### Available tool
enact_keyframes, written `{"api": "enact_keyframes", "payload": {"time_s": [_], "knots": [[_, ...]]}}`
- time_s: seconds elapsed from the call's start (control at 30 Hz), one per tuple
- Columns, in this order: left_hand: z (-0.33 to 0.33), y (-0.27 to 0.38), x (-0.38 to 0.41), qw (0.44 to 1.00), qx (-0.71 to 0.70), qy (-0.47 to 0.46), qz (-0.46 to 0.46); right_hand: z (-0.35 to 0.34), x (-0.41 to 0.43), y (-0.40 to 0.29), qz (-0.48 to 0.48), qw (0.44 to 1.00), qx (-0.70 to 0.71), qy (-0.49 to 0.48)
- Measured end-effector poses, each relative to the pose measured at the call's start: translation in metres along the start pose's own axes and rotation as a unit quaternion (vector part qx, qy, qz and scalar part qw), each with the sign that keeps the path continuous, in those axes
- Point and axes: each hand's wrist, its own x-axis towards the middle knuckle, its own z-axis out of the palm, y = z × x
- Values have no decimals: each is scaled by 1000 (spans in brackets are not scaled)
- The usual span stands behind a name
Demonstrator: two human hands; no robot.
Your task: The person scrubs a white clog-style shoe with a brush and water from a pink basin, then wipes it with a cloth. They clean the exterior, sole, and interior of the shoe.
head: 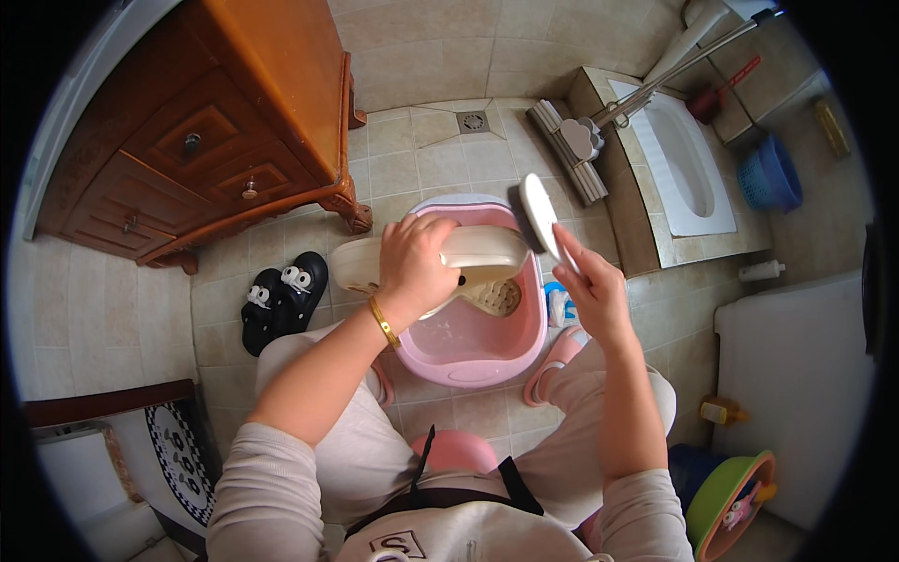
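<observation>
My left hand (419, 263) grips a cream plastic slipper (486, 246) from above, over a pink basin (472, 374) on the tiled floor. Below it shows a cream footbed with a bumpy surface (500, 296); whether this is part of the same slipper or a second one, I cannot tell. My right hand (593, 281) holds a white-backed scrub brush (539, 207) by its handle. Its dark bristles face left, close to the slipper's right end; contact is unclear. A little water with some foam appears to lie in the basin.
Black slippers (284, 302) lie left, below a wooden cabinet (281, 105). A sponge mop (572, 151) leans by the squat toilet (678, 154). Behind the basin is a floor drain (473, 122). A green-and-orange basin (727, 499) stands lower right, and a blue-and-white item (560, 305) lies beside the pink basin.
</observation>
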Motion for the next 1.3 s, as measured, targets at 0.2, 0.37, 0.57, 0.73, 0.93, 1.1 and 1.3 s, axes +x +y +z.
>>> {"api": "enact_keyframes", "payload": {"time_s": [0.2, 0.37, 0.57, 0.73, 0.93, 1.1, 1.3], "knots": [[13, 11, -1, 1000, 13, -4, -10, 21, -11, -22, -96, 971, -209, -60], [3, -1, 2, 997, -68, 25, -15, 3, -10, 2, -86, 988, -128, -4], [6, -27, -1, 949, -270, -69, -148, -5, -20, 24, -97, 984, -149, 20], [1, -18, 2, 915, -362, -125, -126, -9, -13, 23, -124, 983, -131, 29], [13, 4, 4, 909, -394, -104, -88, 3, -6, -10, -138, 970, -203, 5], [19, -2, 9, 909, -402, -72, -85, 6, -5, -11, -131, 970, -204, 19], [3, -17, 8, 905, -411, -79, -76, -14, -20, 18, -126, 980, -153, 9]]}}
